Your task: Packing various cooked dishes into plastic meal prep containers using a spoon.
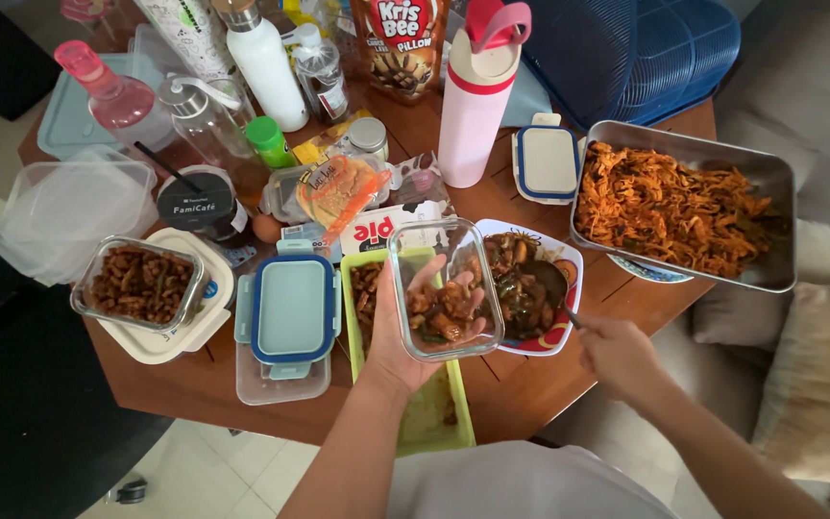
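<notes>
My left hand point(398, 338) holds a clear glass container point(442, 288) tilted above the table, with brown saucy food in its lower part. My right hand point(615, 354) grips the handle of a dark spoon point(548, 282) whose bowl rests in a patterned plate point(561, 332) of dark saucy food, just right of the container. Under the container lies a green rectangular tray point(434, 413) holding some brown food.
A metal tray point(778, 192) of orange shredded food sits at the right. A glass box of brown food point(141, 282), a blue-lidded container point(290, 308), several bottles, a pink-capped flask point(477, 91) and snack packs crowd the wooden table point(204, 380).
</notes>
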